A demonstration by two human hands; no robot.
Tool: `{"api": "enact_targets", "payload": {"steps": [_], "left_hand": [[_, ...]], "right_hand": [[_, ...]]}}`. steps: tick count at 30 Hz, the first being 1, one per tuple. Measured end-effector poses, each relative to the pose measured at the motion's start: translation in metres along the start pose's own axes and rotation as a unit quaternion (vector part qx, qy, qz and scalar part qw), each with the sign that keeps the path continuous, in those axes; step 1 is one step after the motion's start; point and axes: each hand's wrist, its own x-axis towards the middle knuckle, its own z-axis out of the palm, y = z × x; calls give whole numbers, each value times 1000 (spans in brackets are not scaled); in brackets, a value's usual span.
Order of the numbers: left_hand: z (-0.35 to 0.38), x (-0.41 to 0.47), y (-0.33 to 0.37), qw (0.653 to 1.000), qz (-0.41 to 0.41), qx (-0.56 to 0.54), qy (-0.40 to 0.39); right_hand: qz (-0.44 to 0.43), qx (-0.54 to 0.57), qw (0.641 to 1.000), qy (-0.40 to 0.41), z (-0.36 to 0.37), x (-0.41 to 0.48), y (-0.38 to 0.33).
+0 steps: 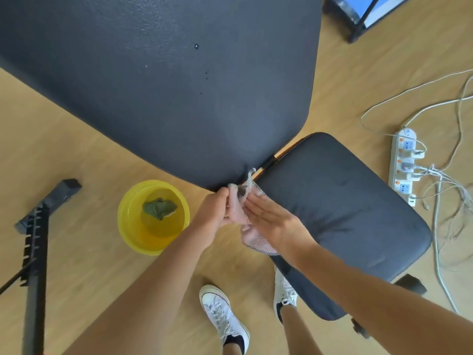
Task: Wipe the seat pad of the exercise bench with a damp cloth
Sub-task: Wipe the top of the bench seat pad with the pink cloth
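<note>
Left hand [217,208] pinches a corner of the pale cloth [247,221], right hand [271,221] lies flat on it, at the seat pad [340,213]'s near edge. Folding it into a flat wad would likely wipe more evenly.

You see the scene bright and evenly lit, with a soft sheen across the back pad [158,80]. Wide-angle distortion bends the floor [76,155] at the edges, and your forearms blur near the bottom.
</note>
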Motion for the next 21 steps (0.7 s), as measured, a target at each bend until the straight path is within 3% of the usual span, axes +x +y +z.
{"api": "enact_targets", "payload": {"steps": [1,2,3,4,6,7,8,9,11,13,14,15,16,17,19,20,21], "left_hand": [[0,-1,-1,1000,-3,1,-2],[1,-2,-1,1000,-2,9,-8],[3,-3,-1,1000,2,18,-14],[3,-4,-2,1000,7,24,-19],[4,-5,-7,999,20,26,-33],[3,-5,-11,998,33,36,-37],[2,-4,-14,996,49,63,-34],[1,-3,-17,993,64,91,-30],[0,1,-19,989,86,121,-22],[-2,3,-19,985,86,147,-17],[-2,3,-19,981,94,166,-19],[-2,4,-18,975,109,193,-18],[-2,5,-16,966,126,225,-10],[0,5,-15,956,141,256,7],[5,5,-14,940,167,294,42],[7,5,-14,934,177,304,54],[9,6,-14,930,183,313,64]], "right_hand": [[-38,10,999,1,-2,-16,12],[-23,6,1000,4,-8,-31,30],[58,-4,996,60,-15,-43,57],[192,13,973,127,-28,-47,81],[467,77,855,212,-38,-46,99],[500,87,833,223,-28,-39,88],[460,88,855,220,-18,-32,66],[369,97,907,178,-2,-35,36],[157,140,976,58,25,-67,-19],[-60,102,991,-68,30,-108,-33],[-106,70,985,-115,26,-121,-18],[-60,60,986,-141,18,-128,4],[40,77,988,-130,8,-131,25],[152,77,985,-41,-3,-133,46],[347,56,923,158,-15,-134,68],[405,51,890,201,-15,-128,63],[433,76,877,195,-13,-124,47]]}}
